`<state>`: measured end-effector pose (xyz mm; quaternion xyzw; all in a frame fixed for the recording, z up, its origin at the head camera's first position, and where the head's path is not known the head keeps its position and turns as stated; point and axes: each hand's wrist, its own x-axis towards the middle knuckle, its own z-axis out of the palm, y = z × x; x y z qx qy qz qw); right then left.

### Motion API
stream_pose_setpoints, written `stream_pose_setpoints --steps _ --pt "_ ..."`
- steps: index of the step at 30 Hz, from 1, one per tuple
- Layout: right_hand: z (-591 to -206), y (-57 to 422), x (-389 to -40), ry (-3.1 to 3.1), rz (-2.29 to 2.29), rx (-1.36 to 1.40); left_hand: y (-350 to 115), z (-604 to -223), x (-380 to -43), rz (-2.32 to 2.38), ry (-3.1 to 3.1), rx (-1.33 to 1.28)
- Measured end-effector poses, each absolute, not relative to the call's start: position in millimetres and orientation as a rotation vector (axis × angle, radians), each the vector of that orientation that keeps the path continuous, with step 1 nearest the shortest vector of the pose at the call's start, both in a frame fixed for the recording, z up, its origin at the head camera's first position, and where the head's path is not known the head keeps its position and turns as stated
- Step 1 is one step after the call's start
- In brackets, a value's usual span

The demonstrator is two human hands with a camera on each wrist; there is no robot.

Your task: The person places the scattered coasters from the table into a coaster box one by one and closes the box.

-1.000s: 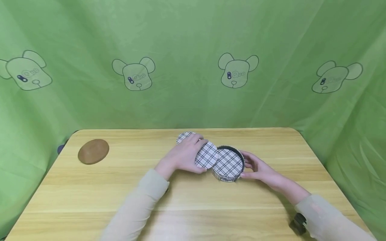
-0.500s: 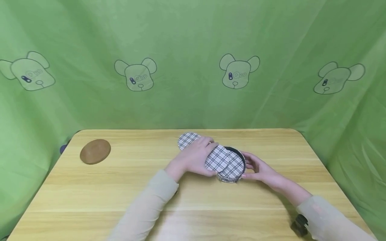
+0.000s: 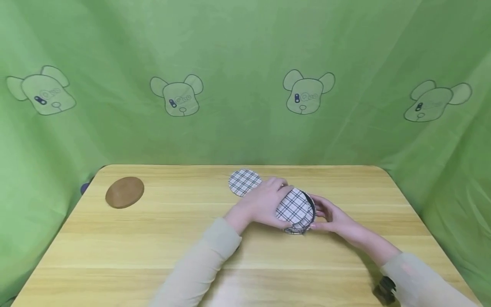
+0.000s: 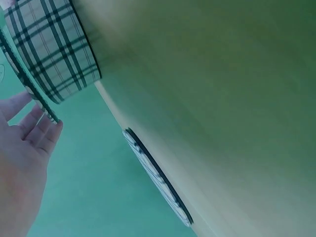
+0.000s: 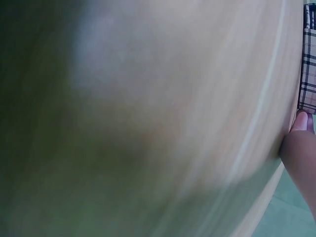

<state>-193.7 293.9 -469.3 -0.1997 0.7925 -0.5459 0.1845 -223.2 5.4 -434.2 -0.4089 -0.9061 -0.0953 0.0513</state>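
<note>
A plaid coaster point(image 3: 293, 205) is hovering over the mouth of a round plaid box point(image 4: 54, 47), just ahead of the left hand point(image 3: 264, 202) and between the two hands. The coaster is being held by its edge, seemingly so that its patterned face is staying flat and the fingers are sitting clear of the rim. In the left wrist view a narrow gap is showing between coaster and box on the near side; whether they are touching farther round, I cannot tell. The right hand point(image 3: 333, 217) is bracing the box from its outer side, apparently to stop it sliding on the wooden table point(image 3: 153, 256).

The left hand is spanning the coaster about half spread, its thumb bearing on the near edge and its fingers bending at the far edge. The right hand is curving in a loose C, thumb and fingers resting against the box wall; in the right wrist view the thumb tip is pressing low, near the base.

A second plaid coaster point(image 3: 244, 182) is lying just beyond the left hand, to its left, and a brown round disc point(image 3: 125, 192) is resting well apart, farther to that hand's left.
</note>
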Motion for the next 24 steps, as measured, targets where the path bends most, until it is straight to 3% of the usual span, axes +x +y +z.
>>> stream_pose_setpoints --steps 24 --pt "-473 294 -198 2.229 -1.533 -0.573 27 -438 -222 -0.082 -2.73 -1.267"
